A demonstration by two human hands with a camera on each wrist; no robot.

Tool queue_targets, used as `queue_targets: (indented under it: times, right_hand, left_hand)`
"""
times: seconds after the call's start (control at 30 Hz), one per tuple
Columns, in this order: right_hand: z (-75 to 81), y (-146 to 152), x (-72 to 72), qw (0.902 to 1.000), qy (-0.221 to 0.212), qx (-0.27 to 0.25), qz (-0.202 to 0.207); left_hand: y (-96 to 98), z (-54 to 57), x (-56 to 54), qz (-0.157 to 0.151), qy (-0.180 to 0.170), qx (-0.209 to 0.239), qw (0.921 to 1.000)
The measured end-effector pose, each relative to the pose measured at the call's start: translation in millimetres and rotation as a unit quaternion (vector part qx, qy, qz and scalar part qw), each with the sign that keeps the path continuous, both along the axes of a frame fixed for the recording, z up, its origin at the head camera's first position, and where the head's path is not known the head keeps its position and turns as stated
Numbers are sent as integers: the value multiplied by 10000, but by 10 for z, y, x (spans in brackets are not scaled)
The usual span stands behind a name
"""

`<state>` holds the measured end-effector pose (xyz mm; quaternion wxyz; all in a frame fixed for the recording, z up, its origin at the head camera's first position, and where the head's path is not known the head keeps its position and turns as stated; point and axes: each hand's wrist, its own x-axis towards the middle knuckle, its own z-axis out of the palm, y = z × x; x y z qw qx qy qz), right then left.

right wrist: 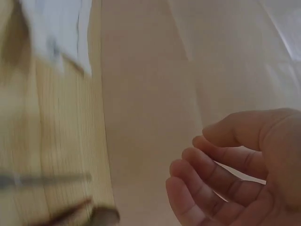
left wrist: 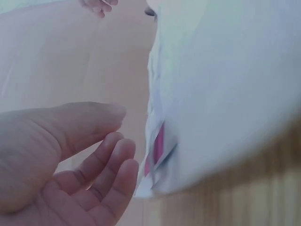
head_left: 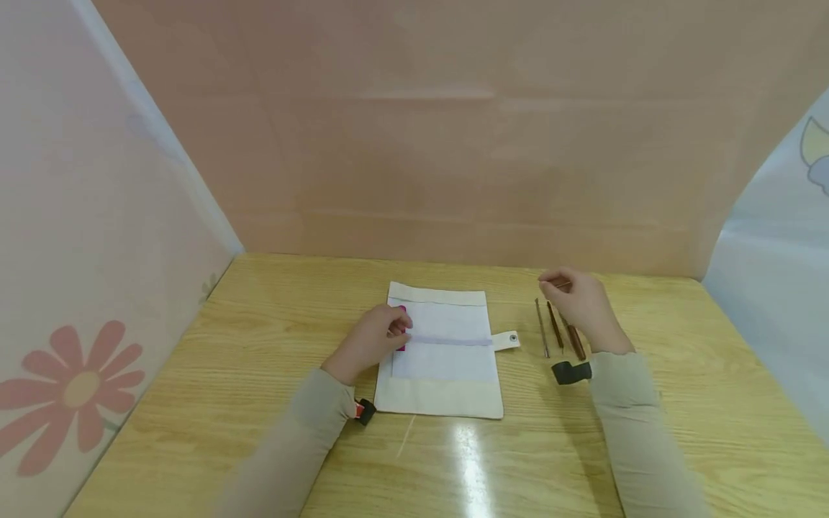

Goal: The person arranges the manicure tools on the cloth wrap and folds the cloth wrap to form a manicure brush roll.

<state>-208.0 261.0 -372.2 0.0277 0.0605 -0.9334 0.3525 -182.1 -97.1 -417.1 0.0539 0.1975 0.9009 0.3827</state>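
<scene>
A white fabric case (head_left: 447, 399) lies spread flat on the table, with clear pockets and a snap strap on its right side. Over its left edge hovers my left hand (head_left: 376, 334), fingers loosely bent and nothing between them. Beside those fingertips a pink item (left wrist: 159, 143) sits in the case, partly hidden. My right hand (head_left: 583, 298) is raised above the tools on the right; its relaxed fingers hold nothing. Below it lie a thin metal tool (head_left: 542, 331), a slender brown tool (head_left: 555, 327) with a fine tip, and a thicker brown tool (head_left: 575, 344), partly covered.
The wooden table (head_left: 259, 324) carries the case and tools. A plain tan backdrop (head_left: 453, 158) rises behind its far edge. Patterned cloth sheets (head_left: 162, 252) hang at both sides. The strap (head_left: 505, 340) points toward the tools.
</scene>
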Motion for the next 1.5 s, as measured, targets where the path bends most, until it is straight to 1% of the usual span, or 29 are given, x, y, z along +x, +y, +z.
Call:
queue_targets:
  times: [0.07,0.2,0.37,0.57,0.67,0.8,0.9,1.17,1.5]
  right_hand:
    - [-10,168,24,9995,85,205,-209]
    - [-103,453,59,9974,56,332,-642]
    - [-221,720,115,9926,-141,462,-1112]
    - [-310,924,172,9881,-316,551,-1398]
    - [-318,968,188,9850,-599,552,-1524]
    - [-318,995,201,9799,-1076,484,-1610]
    - [-331,1009,206,9778,-1262,419,-1622]
    - [-357,1020,169,9802,-1117,583,-1529]
    - [-405,998,166,9818,-971,310,-1600]
  left_hand:
    - [49,-18,-7,-86,73,-139,9998]
    - [117,-68,-8,-179,208,-400,9988]
    - [151,-127,0,-141,74,-547,9984]
    - [153,-161,2,-46,-119,-519,9986]
    - [154,-180,-5,53,-154,-466,9988]
    - [150,-208,-17,141,-207,-448,9987]
    - [155,-221,-24,166,-228,-425,9987]
    - [153,-235,-23,185,-200,-319,9991]
    - [159,-229,-16,221,-141,-294,9992]
